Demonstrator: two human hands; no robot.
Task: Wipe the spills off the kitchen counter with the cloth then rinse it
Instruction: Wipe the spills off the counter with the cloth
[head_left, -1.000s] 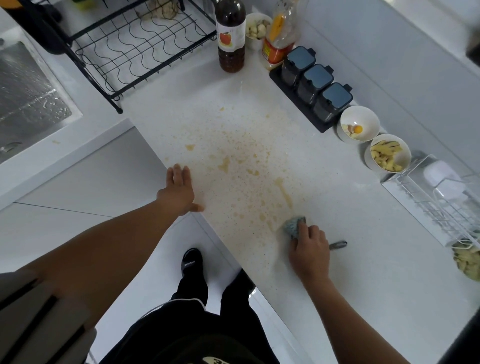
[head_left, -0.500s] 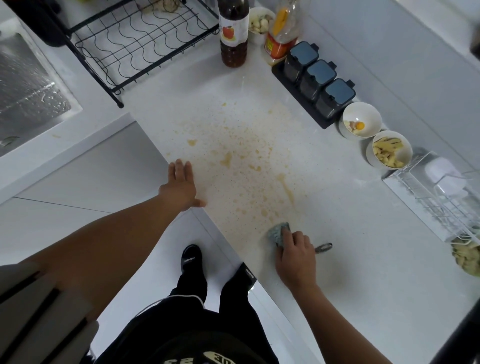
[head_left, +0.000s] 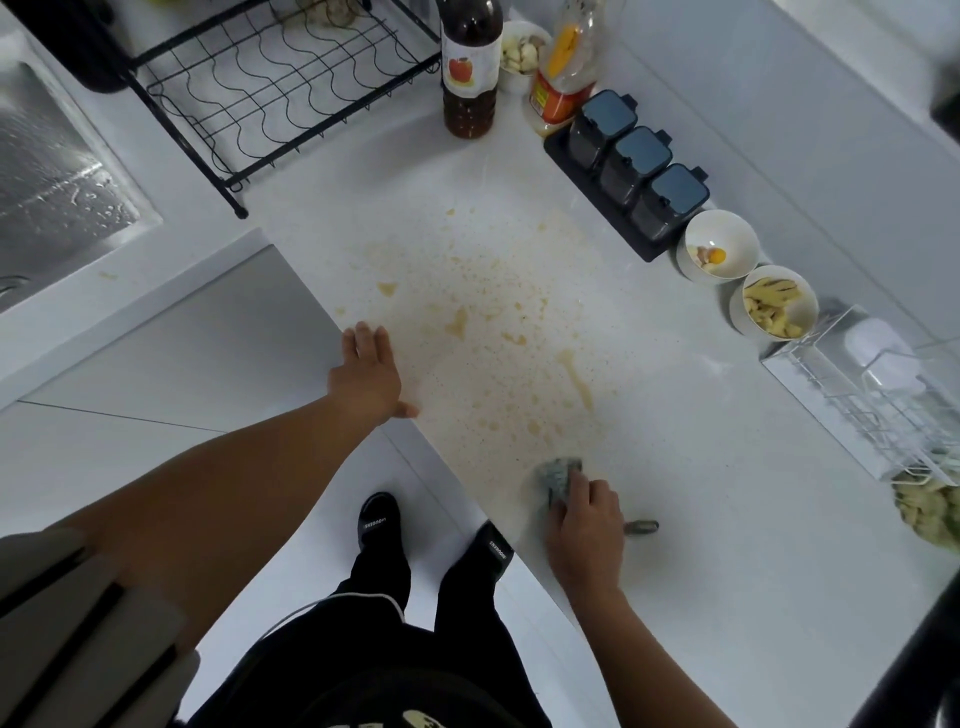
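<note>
Brownish-yellow spills spread in drops and streaks over the middle of the white counter. My right hand presses a crumpled grey-blue cloth onto the counter at the near edge of the spills, close to the counter's front edge. My left hand lies flat and open on the counter's front edge, left of the spills, holding nothing. The steel sink is at the far left.
A black wire dish rack stands at the back, with a dark bottle and an orange bottle beside it. Three dark jars, two white bowls and a white wire rack line the right wall. A small metal object lies beside my right hand.
My right hand has slid the cloth leftward along the near edge of the spills, toward the counter's front edge. My left hand stays on the edge.
</note>
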